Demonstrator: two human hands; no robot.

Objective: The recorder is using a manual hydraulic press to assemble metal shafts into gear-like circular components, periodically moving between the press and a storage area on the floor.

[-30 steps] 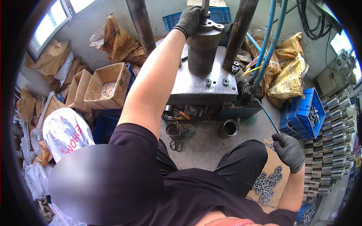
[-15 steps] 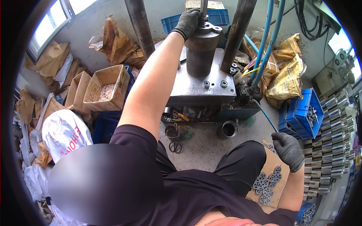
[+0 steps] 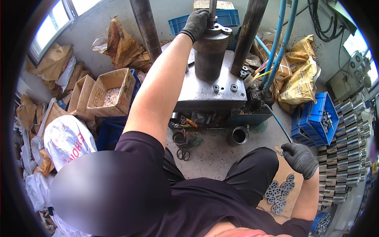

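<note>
My left hand [image 3: 196, 24], in a dark grey glove, is at the top of a thick dark metal cylinder [image 3: 208, 59], its fingers curled beside the upright press rod [image 3: 213, 8]. What those fingers hold, if anything, is hidden. A shiny metal part with round holes [image 3: 221, 28] lies on top of the cylinder, under the rod. The cylinder stands on a steel press table [image 3: 189, 89]. Off to the right, my gloved right hand [image 3: 301, 158] is closed around the end of a thin bluish lever [image 3: 278, 123] that runs up to the machine.
Dark posts [image 3: 246, 37] flank the cylinder. Beside my right leg, several grey spoked discs [image 3: 276, 192] lie on cardboard [image 3: 290, 203]. Blue crates [image 3: 316, 122] and stacked shiny metal cylinders [image 3: 341, 158] stand right. Cardboard boxes [image 3: 122, 93] stand left; scissors [image 3: 183, 154] lie on the floor.
My right hand has shifted slightly down and toward me, and the lever's end has lowered with it. My left hand and the rod look nearly unchanged.
</note>
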